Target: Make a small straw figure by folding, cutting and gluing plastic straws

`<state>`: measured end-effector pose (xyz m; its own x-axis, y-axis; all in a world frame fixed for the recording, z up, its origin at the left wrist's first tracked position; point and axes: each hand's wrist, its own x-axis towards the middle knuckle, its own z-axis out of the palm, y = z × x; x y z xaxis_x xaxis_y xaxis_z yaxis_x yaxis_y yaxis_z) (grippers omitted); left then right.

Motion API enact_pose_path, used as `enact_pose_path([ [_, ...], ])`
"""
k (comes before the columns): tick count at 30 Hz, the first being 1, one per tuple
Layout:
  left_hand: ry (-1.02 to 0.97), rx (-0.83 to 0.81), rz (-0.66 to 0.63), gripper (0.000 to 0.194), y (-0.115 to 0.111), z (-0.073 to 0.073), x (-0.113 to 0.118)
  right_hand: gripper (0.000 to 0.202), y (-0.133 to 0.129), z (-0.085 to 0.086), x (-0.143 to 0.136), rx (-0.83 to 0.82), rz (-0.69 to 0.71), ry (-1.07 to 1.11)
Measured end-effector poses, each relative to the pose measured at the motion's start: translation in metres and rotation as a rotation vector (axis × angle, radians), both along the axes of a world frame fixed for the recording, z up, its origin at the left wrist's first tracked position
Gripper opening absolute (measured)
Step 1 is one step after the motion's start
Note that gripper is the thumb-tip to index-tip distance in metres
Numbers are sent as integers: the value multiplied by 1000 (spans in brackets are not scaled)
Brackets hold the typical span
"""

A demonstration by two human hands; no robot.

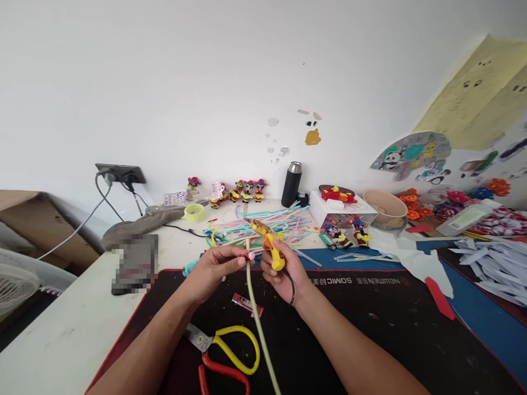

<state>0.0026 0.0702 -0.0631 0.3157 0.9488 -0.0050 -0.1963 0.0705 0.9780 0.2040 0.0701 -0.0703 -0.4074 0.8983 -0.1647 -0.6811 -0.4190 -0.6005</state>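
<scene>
My left hand pinches a small red and pink piece between thumb and fingertips, above the black mat. My right hand is wrapped round a yellow hot glue gun, its nozzle pointing up and left. A long pale green strip runs from the bottom edge up between my hands; what holds its upper end I cannot tell. Below lie a pink lighter and scissors with one yellow and one red handle. Something turquoise and fuzzy shows behind my left hand.
Many coloured strips are heaped behind my hands. Several small figurines stand by the wall, near a black flask. At right are a white box, a bowl and white paper strips. A power strip with cables is at left.
</scene>
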Motion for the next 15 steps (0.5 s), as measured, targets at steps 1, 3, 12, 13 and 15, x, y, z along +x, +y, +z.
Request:
enact_pose_path([
  [1,6,7,19,34,1,0,-1,31,3,5,1,34,0,-5],
  [3,35,46,54,34,4,0,-4,28,10,15,2,102,1,-32],
  [12,282,263,285,36,12,4,-9,30,24,19,-2,161,6,-83],
  [13,283,265,293,36,12,4,-8,28,23,17,0,160,13,-97],
  [15,272,259,298,35,13,2,-8,29,20,14,5,166,12,-121],
])
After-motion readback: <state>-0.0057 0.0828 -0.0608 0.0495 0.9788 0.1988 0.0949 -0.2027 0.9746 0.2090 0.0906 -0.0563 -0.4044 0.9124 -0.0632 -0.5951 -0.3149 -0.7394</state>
